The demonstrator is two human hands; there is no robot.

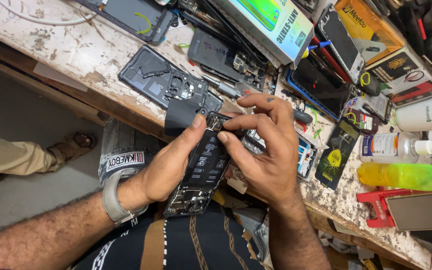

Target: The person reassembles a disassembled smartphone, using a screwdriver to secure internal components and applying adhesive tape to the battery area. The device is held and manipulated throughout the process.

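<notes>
Chipped white workbench under clutter; both hands' fingers grip an opened phone.

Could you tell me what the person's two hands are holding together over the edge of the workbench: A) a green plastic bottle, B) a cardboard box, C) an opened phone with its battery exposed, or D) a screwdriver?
C: the left hand and right hand both grip the opened phone, its black battery showing.

An opened phone is held between left hand and right hand, before the workbench; a back cover is laid behind, bottles at right
</notes>
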